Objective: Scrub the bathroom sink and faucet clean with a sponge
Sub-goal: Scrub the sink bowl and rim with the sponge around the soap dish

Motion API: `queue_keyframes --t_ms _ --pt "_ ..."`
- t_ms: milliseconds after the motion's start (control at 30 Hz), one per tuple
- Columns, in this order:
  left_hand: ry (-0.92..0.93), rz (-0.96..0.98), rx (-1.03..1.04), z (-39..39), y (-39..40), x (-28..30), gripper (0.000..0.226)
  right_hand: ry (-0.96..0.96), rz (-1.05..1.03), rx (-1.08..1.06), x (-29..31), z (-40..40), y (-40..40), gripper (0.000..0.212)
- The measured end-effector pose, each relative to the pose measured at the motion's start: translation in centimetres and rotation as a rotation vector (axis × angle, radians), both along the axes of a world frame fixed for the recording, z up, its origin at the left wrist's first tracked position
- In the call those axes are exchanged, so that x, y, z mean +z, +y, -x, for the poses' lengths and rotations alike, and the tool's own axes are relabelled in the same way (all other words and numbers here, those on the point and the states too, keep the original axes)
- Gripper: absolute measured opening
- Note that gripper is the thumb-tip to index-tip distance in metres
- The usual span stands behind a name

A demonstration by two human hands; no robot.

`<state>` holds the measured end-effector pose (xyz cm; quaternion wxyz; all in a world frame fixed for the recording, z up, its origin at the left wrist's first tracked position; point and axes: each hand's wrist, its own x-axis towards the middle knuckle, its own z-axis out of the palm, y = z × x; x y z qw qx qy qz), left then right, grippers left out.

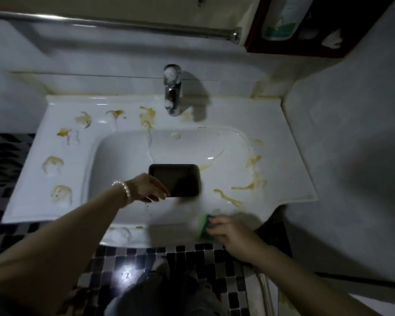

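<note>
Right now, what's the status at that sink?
Right hand grips green sponge on sink front rim. Left hand at black tray. Yellow stains remain.
</note>
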<state>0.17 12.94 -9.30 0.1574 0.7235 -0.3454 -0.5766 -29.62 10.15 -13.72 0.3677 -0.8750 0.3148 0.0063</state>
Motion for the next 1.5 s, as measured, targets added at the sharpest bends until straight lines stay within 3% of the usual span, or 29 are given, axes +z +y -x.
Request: queue_keyframes --t_ms 67,133,233,300,400,467,567,700,733,800,900,967,1033,1133,1233,1333,1400,1500 --pt "0.003 0.002 0.118 -1.8 1.2 0.3 0.009 -0.019 0.0 0.085 -1.1 -3.8 1.2 0.027" --pt "-0.016 0.012 0.158 -3.0 2.0 0.7 0.009 -0.058 -0.042 0.011 -1.1 -6.2 -0.2 0.026" --pt "-0.045 0.033 0.176 -4.4 3.2 1.3 0.011 0.083 0.043 -0.12 -0.3 -5.4 -3.2 0.022" --pt "-0.044 0.044 0.186 -5.3 3.9 1.7 0.012 0.103 -0.019 -0.136 0.5 -4.8 -2.9 0.021" --pt "-0.023 0.059 0.234 -6.3 4.9 1.8 0.013 0.017 -0.145 0.144 0.6 -8.8 1.4 0.026" --pt "-0.023 0.076 0.272 -6.9 5.4 1.8 0.014 -0.005 -0.164 0.217 -0.3 -12.7 3.9 0.031" --pt "-0.035 0.102 0.308 -8.0 6.3 1.8 0.015 -0.075 -0.194 0.018 -0.8 -16.9 4.2 0.033" --pt "-0.009 0.151 0.378 -9.9 7.1 2.1 0.02 -0.107 -0.165 -0.308 0.4 -16.6 2.5 0.037" --pt "0.002 0.162 0.4 -10.3 7.3 2.2 0.02 -0.107 -0.158 -0.298 0.8 -16.3 2.6 0.039" --pt "0.008 0.174 0.427 -10.9 7.3 2.3 0.017 -0.147 -0.15 -0.064 1.1 -16.8 4.5 0.036" --pt "-0.002 0.168 0.441 -11.3 7.0 2.1 0.015 -0.116 -0.039 0.263 0.9 -19.0 8.4 0.015" --pt "-0.009 0.172 0.434 -11.5 6.8 2.1 0.016 -0.111 -0.058 0.211 0.5 -20.3 7.7 0.021" --pt "-0.016 0.175 0.417 -11.7 6.6 2.3 0.017 0.079 -0.077 0.076 0.3 -20.2 5.3 0.031" --pt "-0.016 0.179 0.418 -12.4 6.5 2.6 0.018 0.187 0.147 0.24 -0.9 -18.8 3.5 0.026" --pt "-0.003 0.186 0.457 -12.8 6.2 2.5 0.017 0.087 -0.279 0.07 0.0 -19.9 6.0 0.016" --pt "-0.014 0.174 0.438 -12.4 5.8 2.3 0.017 -0.06 -0.246 0.059 -1.2 -20.6 5.1 0.008" --pt "-0.02 0.17 0.408 -12.2 5.4 2.1 0.019 -0.134 -0.177 0.078 -1.2 -20.0 3.9 0.013" --pt "0.012 0.156 0.393 -12.0 5.2 1.8 0.019 0.156 -0.119 0.254 0.3 -17.6 0.6 0.03"
